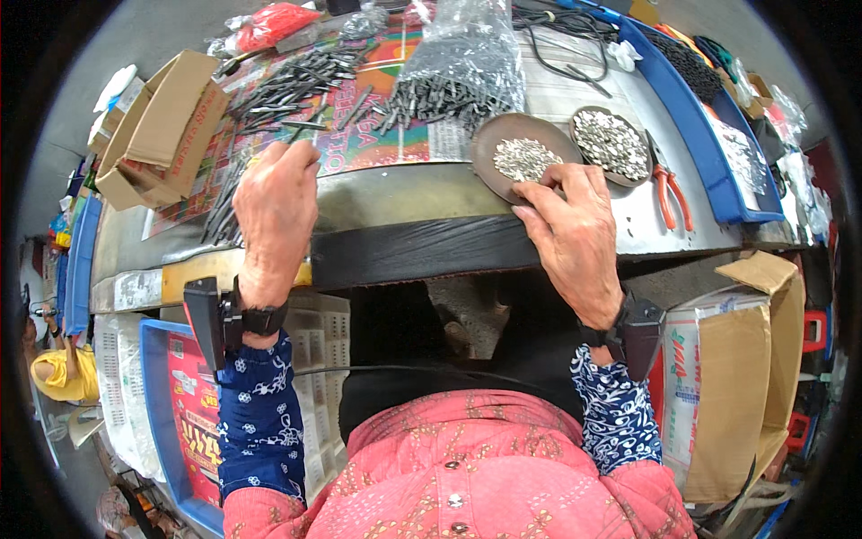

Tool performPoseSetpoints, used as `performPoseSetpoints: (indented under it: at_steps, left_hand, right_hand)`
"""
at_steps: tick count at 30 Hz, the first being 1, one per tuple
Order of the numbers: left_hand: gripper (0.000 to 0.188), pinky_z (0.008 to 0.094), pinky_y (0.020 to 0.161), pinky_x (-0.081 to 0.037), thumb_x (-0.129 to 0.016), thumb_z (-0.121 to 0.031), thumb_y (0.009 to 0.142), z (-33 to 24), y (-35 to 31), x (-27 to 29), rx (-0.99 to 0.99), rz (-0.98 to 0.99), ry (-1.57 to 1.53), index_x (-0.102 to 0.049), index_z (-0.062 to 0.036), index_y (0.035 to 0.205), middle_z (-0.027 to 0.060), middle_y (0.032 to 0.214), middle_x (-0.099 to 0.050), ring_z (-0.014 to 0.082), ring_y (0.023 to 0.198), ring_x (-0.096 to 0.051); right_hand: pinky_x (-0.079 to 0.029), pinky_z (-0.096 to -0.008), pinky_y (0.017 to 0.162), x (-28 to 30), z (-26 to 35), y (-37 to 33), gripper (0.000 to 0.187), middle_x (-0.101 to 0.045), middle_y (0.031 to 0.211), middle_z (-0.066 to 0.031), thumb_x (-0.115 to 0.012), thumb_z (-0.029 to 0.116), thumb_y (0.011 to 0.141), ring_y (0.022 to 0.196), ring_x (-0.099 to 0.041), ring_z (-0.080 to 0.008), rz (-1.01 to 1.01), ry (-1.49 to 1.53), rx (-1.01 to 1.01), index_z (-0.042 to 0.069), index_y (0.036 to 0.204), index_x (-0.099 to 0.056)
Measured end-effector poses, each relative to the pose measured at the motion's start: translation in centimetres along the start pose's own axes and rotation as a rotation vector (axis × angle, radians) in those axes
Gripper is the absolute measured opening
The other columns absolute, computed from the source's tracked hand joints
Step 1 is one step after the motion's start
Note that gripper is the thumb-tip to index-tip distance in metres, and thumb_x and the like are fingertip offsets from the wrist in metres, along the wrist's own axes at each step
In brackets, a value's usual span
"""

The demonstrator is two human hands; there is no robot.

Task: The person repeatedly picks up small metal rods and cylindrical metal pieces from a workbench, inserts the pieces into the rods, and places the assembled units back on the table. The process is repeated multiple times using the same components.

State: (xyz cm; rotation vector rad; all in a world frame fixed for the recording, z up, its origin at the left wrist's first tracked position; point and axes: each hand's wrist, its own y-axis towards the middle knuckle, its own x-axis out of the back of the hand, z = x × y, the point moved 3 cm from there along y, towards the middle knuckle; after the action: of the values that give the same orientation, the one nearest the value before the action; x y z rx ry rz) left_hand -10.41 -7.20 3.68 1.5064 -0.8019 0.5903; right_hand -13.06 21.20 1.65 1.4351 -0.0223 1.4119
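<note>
The left hand (pixel 274 211) is raised over the near edge of the worktable (pixel 404 190), fingers curled in and the fingertips bunched; whether anything is pinched there cannot be told; the loose pile of black rods (pixel 301 85) is seen just beyond it, spread over a colourful printed sheet (pixel 377 151); the right hand (pixel 575 234) is held half-curled at the near right side of a shallow brown dish (pixel 486 160), thumb and forefinger brought close together at the rim; a grip on any piece cannot be made out; small silvery metal pieces (pixel 523 158) are heaped in that dish, near the right fingertips; a second round dish (pixel 631 182) is set just beside it, filled with larger silvery pieces (pixel 611 142); pliers with orange-red handles (pixel 663 180) are laid to the right of it; a clear plastic bag (pixel 467 49) is placed beyond the dishes, short black pieces (pixel 440 101) bunched at its near end; an open cardboard box (pixel 180 130) is stood at the table's left, a long blue tray (pixel 684 112) at its right; dark cords (pixel 564 20) are coiled at the far side; both forearms are covered by blue patterned sleeves (pixel 260 413).
</note>
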Motion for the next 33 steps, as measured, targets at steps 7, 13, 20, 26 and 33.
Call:
performPoseSetpoints:
  at_steps: [7, 13, 20, 26, 33]
  left_hand:
    - [0.010, 0.0422, 0.070, -0.047, -0.060, -0.015, 0.083, 1.7, 4.0, -2.1, 0.013, 0.110, 0.108, -0.063, -0.0069, 0.087, 0.0118, 0.083, -0.063, 0.0328, 0.081, -0.061]
    - [0.014, 0.0470, 0.067, -0.049, -0.059, -0.019, 0.082, 1.3, 7.3, -5.2, -0.012, 0.220, 0.135, -0.065, -0.0071, 0.085, 0.0166, 0.079, -0.065, 0.0375, 0.080, -0.063]
    - [0.017, 0.0489, 0.069, -0.050, -0.058, -0.019, 0.078, 1.6, 8.5, -8.3, 0.065, 0.327, 0.259, -0.065, -0.0051, 0.082, 0.0205, 0.078, -0.065, 0.0408, 0.079, -0.064]
    - [0.009, 0.0497, 0.060, -0.048, -0.057, -0.011, 0.073, 1.1, 8.0, -7.4, -0.075, 0.083, 0.211, -0.060, -0.0041, 0.068, 0.0182, 0.067, -0.062, 0.0392, 0.067, -0.062]
    - [0.013, 0.0368, 0.057, -0.045, -0.058, -0.014, 0.082, -2.5, 5.7, -1.7, 0.010, 0.119, -0.087, -0.060, -0.0016, 0.084, 0.0141, 0.064, -0.059, 0.0257, 0.057, -0.059]
  right_hand:
    - [-0.041, -0.0381, 0.076, -0.3, -0.2, -0.1, 0.012, -0.059, 0.086, -0.0059, -0.071, 0.006, 0.073, 0.089, -0.053, -0.0264, -0.076, 0.134, -0.043, 0.006, 0.084, -0.066]
    - [-0.041, -0.0376, 0.073, -0.3, -0.4, -0.2, 0.014, -0.060, 0.083, -0.0064, -0.072, 0.002, 0.070, 0.081, -0.055, -0.0267, -0.141, 0.194, -0.067, 0.006, 0.082, -0.065]
    - [-0.043, -0.0375, 0.071, -0.4, -0.6, -0.4, 0.017, -0.060, 0.082, -0.0076, -0.072, -0.001, 0.069, 0.078, -0.055, -0.0274, -0.197, 0.265, -0.129, 0.005, 0.082, -0.063]
    - [-0.045, -0.0373, 0.071, 0.0, -0.5, -0.5, 0.018, -0.061, 0.082, -0.0086, -0.072, -0.002, 0.070, 0.078, -0.057, -0.0278, -0.241, 0.300, -0.142, 0.004, 0.083, -0.062]
    - [-0.047, -0.0356, 0.068, 1.0, 0.4, -0.8, 0.016, -0.063, 0.079, -0.0089, -0.070, -0.005, 0.071, 0.075, -0.059, -0.0274, -0.296, 0.361, -0.157, 0.003, 0.083, -0.061]
